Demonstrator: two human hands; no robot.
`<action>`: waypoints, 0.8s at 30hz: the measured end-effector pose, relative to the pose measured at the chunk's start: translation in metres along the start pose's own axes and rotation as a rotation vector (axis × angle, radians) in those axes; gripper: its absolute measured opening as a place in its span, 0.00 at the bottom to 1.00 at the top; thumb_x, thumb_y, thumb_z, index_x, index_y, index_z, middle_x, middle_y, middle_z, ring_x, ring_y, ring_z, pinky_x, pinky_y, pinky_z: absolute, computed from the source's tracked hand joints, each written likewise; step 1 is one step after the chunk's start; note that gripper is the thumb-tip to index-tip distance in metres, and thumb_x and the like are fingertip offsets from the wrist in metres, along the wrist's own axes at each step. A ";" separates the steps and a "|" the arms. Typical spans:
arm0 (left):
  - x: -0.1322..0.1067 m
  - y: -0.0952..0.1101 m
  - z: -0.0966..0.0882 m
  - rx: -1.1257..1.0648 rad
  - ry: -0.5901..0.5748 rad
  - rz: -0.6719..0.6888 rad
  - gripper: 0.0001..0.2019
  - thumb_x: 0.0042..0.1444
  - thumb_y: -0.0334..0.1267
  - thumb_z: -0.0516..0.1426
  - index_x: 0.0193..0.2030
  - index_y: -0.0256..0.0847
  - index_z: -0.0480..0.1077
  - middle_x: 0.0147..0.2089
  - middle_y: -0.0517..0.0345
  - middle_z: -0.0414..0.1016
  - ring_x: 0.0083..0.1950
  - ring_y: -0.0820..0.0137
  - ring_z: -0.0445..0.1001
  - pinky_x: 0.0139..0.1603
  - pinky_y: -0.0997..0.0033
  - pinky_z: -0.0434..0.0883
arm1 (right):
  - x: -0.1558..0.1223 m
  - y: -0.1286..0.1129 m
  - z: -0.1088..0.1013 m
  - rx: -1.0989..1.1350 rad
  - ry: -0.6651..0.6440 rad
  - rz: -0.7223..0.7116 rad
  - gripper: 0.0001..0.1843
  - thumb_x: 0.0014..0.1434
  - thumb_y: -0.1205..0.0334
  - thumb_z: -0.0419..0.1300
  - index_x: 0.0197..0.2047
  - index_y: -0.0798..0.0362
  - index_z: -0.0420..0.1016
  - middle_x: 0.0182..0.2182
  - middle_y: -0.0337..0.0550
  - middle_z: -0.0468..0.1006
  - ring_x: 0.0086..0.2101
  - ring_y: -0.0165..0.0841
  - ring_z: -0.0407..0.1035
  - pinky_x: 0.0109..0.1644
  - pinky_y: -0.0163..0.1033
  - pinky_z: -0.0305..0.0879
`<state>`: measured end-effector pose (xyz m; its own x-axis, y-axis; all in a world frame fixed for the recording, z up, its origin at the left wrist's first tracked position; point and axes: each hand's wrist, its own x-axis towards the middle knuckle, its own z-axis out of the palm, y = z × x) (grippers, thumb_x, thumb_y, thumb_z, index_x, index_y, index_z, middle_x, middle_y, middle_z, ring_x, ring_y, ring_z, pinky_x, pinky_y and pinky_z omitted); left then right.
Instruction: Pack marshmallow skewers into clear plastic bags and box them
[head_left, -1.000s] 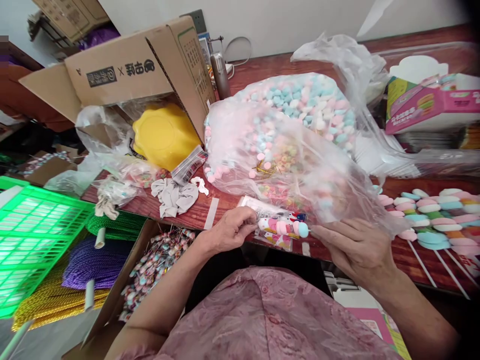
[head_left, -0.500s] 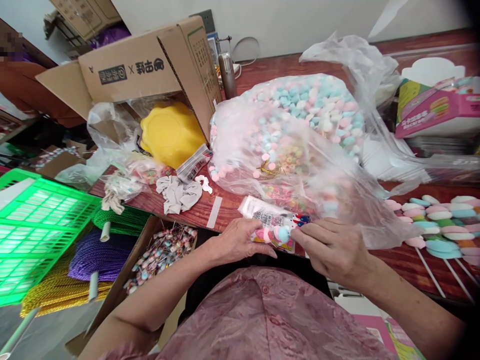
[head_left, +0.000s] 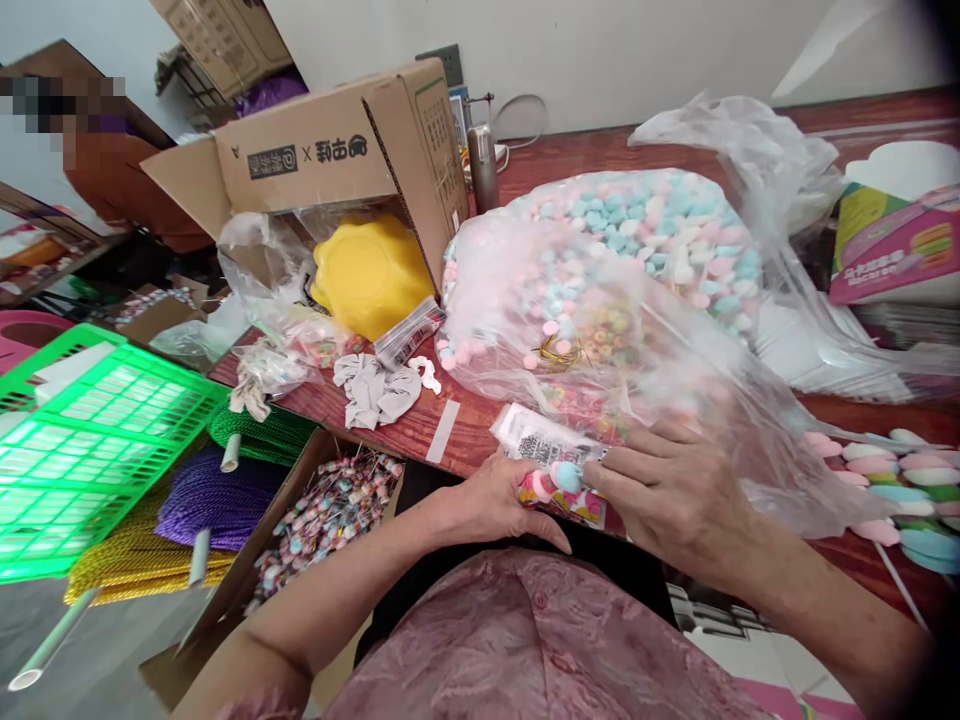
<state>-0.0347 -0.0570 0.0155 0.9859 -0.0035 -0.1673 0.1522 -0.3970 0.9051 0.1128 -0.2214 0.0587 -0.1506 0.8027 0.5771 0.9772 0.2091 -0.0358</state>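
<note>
At the table's front edge, my left hand (head_left: pixel 501 503) curls round one end of a short row of pink, white and blue marshmallows (head_left: pixel 564 476). Its thumb stands a little apart. A colourful printed plastic bag (head_left: pixel 587 505) lies beneath and beside the row. My right hand (head_left: pixel 667 485) is closed at the row's blue end, fingertips bent inward; what exactly they pinch is hidden. Behind the hands lies a stack of clear plastic bags with printed labels (head_left: pixel 544 440). A big clear sack of pastel marshmallows (head_left: pixel 630 235) spreads just beyond.
A cardboard box (head_left: pixel 315 150) with a yellow scalloped container (head_left: pixel 371 275) stands behind. Grey cloth (head_left: pixel 379 390) lies left. Below are a carton of small wrapped sweets (head_left: pixel 330 510), a green basket (head_left: pixel 112 440) and twisted cords (head_left: pixel 217 500). Marshmallow sticks (head_left: pixel 892 470) lie right. A person (head_left: pixel 135 185) is far left.
The view has shifted, so the scene sits farther right. My right hand has turned slightly over the blue end and covers more of the printed bags. My left hand keeps its hold.
</note>
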 end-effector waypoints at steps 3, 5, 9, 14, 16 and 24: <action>0.001 -0.003 0.001 -0.019 0.000 -0.024 0.19 0.41 0.49 0.70 0.30 0.38 0.71 0.27 0.66 0.67 0.31 0.74 0.65 0.31 0.77 0.62 | 0.005 0.000 0.002 0.100 -0.105 -0.020 0.12 0.60 0.74 0.50 0.29 0.53 0.68 0.22 0.38 0.70 0.25 0.30 0.61 0.33 0.40 0.49; 0.002 -0.006 0.003 0.072 0.013 -0.036 0.19 0.39 0.48 0.71 0.30 0.38 0.72 0.26 0.66 0.67 0.30 0.73 0.65 0.29 0.76 0.60 | 0.006 0.002 0.001 0.179 -0.211 -0.010 0.12 0.60 0.73 0.50 0.28 0.53 0.67 0.22 0.38 0.69 0.24 0.30 0.60 0.33 0.39 0.48; -0.002 -0.008 0.005 0.240 0.071 -0.033 0.20 0.38 0.46 0.72 0.33 0.38 0.72 0.28 0.62 0.71 0.30 0.70 0.67 0.29 0.73 0.60 | 0.012 0.010 -0.003 0.211 -0.312 0.025 0.11 0.60 0.71 0.50 0.27 0.53 0.66 0.22 0.38 0.69 0.24 0.29 0.60 0.33 0.40 0.47; -0.007 -0.007 0.004 0.030 0.057 0.000 0.19 0.40 0.46 0.71 0.34 0.39 0.73 0.29 0.65 0.72 0.32 0.72 0.68 0.31 0.76 0.63 | 0.022 0.003 0.004 0.125 -0.272 -0.065 0.13 0.61 0.72 0.49 0.27 0.53 0.68 0.21 0.38 0.69 0.23 0.30 0.59 0.32 0.41 0.45; -0.005 -0.008 0.007 -0.048 0.049 0.020 0.18 0.41 0.44 0.70 0.34 0.38 0.73 0.29 0.65 0.72 0.32 0.73 0.68 0.31 0.76 0.63 | 0.024 -0.008 0.016 0.140 -0.274 -0.076 0.12 0.61 0.71 0.50 0.28 0.53 0.69 0.22 0.38 0.70 0.23 0.31 0.60 0.32 0.41 0.46; -0.009 -0.009 0.008 -0.282 0.116 0.006 0.21 0.38 0.36 0.71 0.42 0.37 0.76 0.40 0.57 0.78 0.42 0.66 0.73 0.41 0.71 0.69 | 0.020 -0.020 0.041 0.282 -0.383 0.029 0.07 0.61 0.69 0.53 0.33 0.53 0.70 0.28 0.41 0.74 0.27 0.31 0.63 0.32 0.38 0.50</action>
<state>-0.0458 -0.0603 0.0061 0.9857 0.1067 -0.1307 0.1438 -0.1265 0.9815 0.0845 -0.1863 0.0376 -0.2200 0.9474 0.2325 0.9111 0.2848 -0.2980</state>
